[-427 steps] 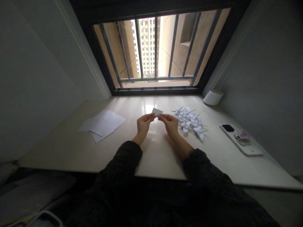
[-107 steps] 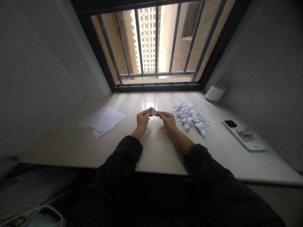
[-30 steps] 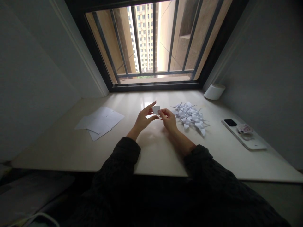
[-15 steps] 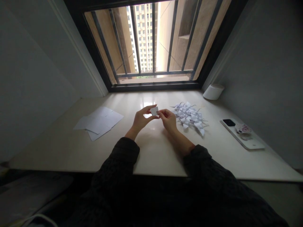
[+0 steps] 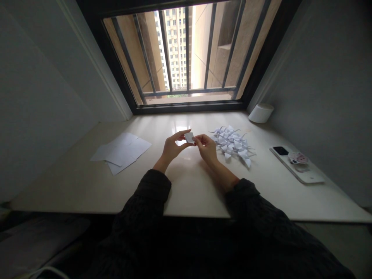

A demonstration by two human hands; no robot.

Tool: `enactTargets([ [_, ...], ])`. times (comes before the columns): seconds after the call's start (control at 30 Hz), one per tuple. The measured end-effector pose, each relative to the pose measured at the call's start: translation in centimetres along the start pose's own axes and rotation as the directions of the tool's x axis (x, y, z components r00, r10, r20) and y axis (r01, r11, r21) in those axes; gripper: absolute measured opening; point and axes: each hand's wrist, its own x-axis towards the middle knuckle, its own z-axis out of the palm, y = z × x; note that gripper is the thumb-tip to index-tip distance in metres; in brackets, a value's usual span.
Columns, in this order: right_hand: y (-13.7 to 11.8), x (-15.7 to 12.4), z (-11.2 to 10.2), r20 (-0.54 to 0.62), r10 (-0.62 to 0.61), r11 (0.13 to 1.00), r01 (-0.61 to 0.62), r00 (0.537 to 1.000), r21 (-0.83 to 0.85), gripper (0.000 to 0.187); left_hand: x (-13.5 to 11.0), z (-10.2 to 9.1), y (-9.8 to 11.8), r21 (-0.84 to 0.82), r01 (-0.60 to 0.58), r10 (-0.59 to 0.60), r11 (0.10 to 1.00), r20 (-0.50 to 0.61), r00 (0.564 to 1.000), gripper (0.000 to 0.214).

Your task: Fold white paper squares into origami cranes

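Observation:
A small folded piece of white paper (image 5: 189, 137) is held up between my two hands, above the middle of the sill. My left hand (image 5: 173, 146) grips its left side, thumb below and fingers above. With thumb and fingertips, my right hand (image 5: 205, 145) pinches the paper's right edge. Just right of that hand lies a heap of folded white paper cranes (image 5: 232, 143), pointed and overlapping. Finer creases in the held paper are too small to make out.
Loose sheets of white paper (image 5: 128, 149) overlap on the left of the pale sill (image 5: 192, 190). At the right lies a white phone (image 5: 308, 174) with a round grip on its back. A white cylinder (image 5: 260, 113) stands by the right wall, near the barred window (image 5: 188, 50).
The held paper has tilted slightly between my fingers. Both hands stay in nearly the same place and keep their hold.

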Motion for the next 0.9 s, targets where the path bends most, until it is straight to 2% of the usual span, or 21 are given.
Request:
enactTargets([
  [0.13,0.3,0.5,-0.2,-0.006,0.011,0.997,-0.011,1.0,0.07,0.02,0.0,-0.3,0.1,0.044,-0.013,0.013,0.999,0.005,1.0,0.048],
  [0.23,0.4,1.0,-0.5,0.065,0.13,0.964,-0.142,0.989,0.226,0.023,0.1,-0.5,0.2,0.041,-0.008,0.006,0.999,0.042,0.999,0.047],
  [0.33,0.1,1.3,-0.8,0.121,0.197,0.91,-0.227,0.973,0.348,0.028,0.2,-0.6,0.0,-0.044,0.036,-0.034,0.998,0.06,0.998,0.049],
  [0.43,-0.6,1.3,-1.2,0.175,0.157,0.881,-0.218,0.972,0.419,0.03,0.4,-0.4,-0.4,-0.204,0.125,-0.112,0.971,0.075,0.991,0.054],
  [0.57,-0.9,1.1,-1.2,0.228,0.025,0.895,-0.123,0.973,0.429,0.032,0.6,0.1,-0.9,-0.44,0.22,-0.196,0.871,0.099,0.976,0.054],
  [0.67,-0.7,1.0,-1.0,0.196,-0.06,0.944,-0.008,0.979,0.329,0.031,0.6,0.3,-0.9,-0.498,0.251,-0.22,0.83,0.122,0.968,0.052],
  [0.77,-0.9,0.7,-1.1,0.134,-0.177,0.984,0.171,0.975,0.057,0.022,0.5,0.2,-0.7,-0.488,0.274,-0.206,0.828,0.19,0.96,0.052],
  [0.83,-1.2,0.5,-1.2,0.106,-0.278,0.947,0.291,0.955,-0.137,0.015,0.4,0.1,-0.5,-0.478,0.285,-0.191,0.83,0.237,0.953,0.05],
  [0.9,-1.6,0.3,-1.4,0.098,-0.355,0.893,0.368,0.93,-0.261,0.013,0.4,0.0,-0.4,-0.471,0.294,-0.179,0.832,0.274,0.945,0.045],
])
